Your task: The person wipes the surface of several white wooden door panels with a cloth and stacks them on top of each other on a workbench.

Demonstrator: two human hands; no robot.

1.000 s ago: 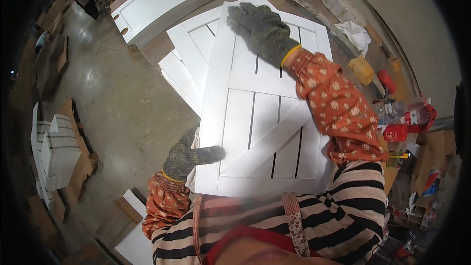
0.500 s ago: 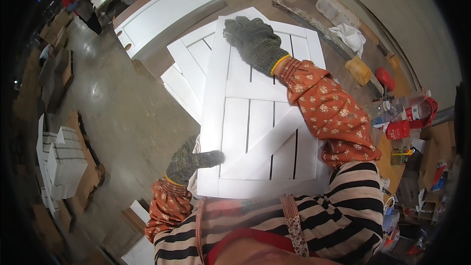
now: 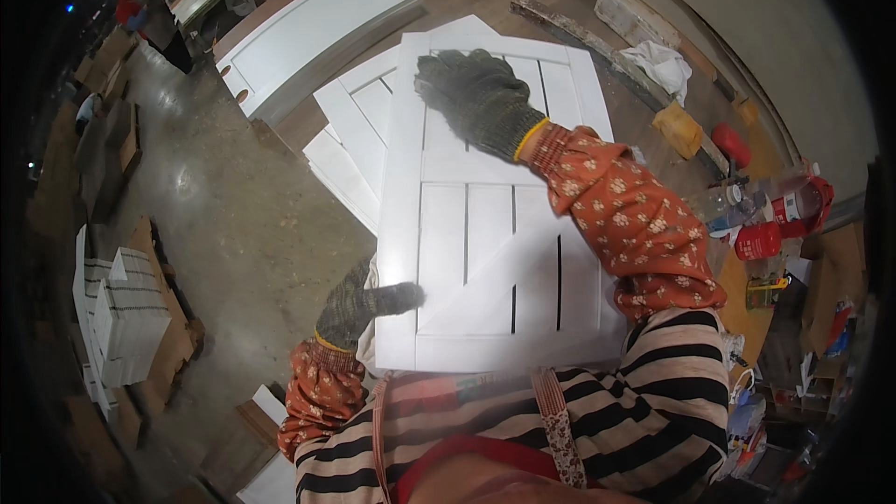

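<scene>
A white panel door (image 3: 485, 252) with dark grooves and a diagonal brace lies tilted in front of me, its near edge against my body. My left hand (image 3: 359, 301), in a dark grey knit glove, grips its lower left edge, thumb on top and fingers hidden beneath. Pale cloth (image 3: 370, 341) shows at that edge beside the hand. My right hand (image 3: 481, 98), gloved alike, rests palm down near the panel's far end, its fingers laid along the surface; whether anything is under the palm is hidden. More white panels (image 3: 359, 98) lie fanned out underneath.
Farther back lies a stack of white panels (image 3: 317, 33) with cutouts. To the right are a yellow block (image 3: 678, 129), a red roll-like object (image 3: 731, 145) and plastic bottles (image 3: 728, 205). Striped white stacks (image 3: 131, 327) and cardboard stand at left. Another person (image 3: 159, 28) is at the far left.
My right hand has slid slightly nearer and left over the panel. The panel's far edge has dipped a little toward me. My left hand keeps its grip.
</scene>
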